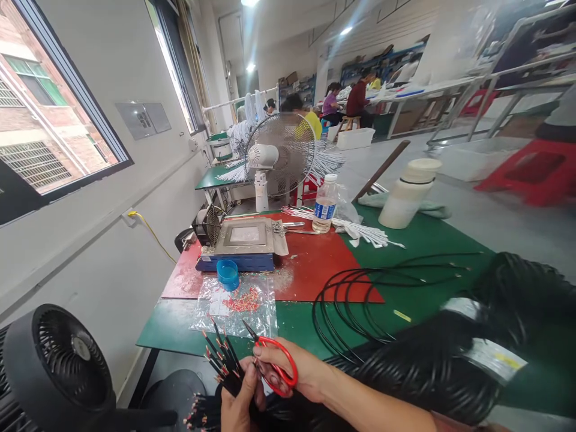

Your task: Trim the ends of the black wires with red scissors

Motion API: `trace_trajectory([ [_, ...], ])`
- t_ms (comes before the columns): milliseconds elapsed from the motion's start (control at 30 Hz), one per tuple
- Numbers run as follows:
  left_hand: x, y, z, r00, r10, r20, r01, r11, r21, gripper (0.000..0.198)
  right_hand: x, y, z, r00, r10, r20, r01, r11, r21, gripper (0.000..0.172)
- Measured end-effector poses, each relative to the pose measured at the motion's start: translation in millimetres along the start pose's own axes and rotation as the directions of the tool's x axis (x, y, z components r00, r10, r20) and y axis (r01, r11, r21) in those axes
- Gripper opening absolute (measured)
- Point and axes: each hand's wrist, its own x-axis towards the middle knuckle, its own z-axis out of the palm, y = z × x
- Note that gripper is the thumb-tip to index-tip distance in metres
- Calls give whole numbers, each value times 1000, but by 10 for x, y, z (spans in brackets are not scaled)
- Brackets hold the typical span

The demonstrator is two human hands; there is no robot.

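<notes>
My left hand (240, 396) is closed around a bundle of black cables (224, 354), whose stripped ends show reddish inner wires pointing up and to the left. Red-handled scissors (281, 363) sit in my right hand (288, 366), their dark blades angled up and left beside the bundle. The fingertips of both hands meet at the bundle's right side; what they pinch there is too small to make out. Below the left hand lies another bunch of black cables (202, 411) with stripped ends. A clear plastic bag (263, 315) with red and orange scraps (245, 300) lies just beyond my hands.
On the green table (297, 324) stand a blue machine with a heated-looking plate (245, 234), a blue cup (227, 276), a bottle (324, 207) and a whitish jar (407, 195). Large black cable coils (414, 372) fill the right side. A black fan (58, 360) stands at left.
</notes>
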Motion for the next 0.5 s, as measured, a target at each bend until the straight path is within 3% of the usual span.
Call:
trace_trajectory([
  [133,-1,-20,-23,998,-22,62,28,996,-91,29,-3,19,19,999,47,-19,-47,999,24,46],
  [300,-39,-81,-22,991,-108,73,119,979,-167,35,-16,145,2,999,-36,-21,35,999,-36,51],
  [500,-81,-93,15,993,-114,31,118,978,-173,38,-38,233,-4,997,-73,-25,73,997,-2,54],
])
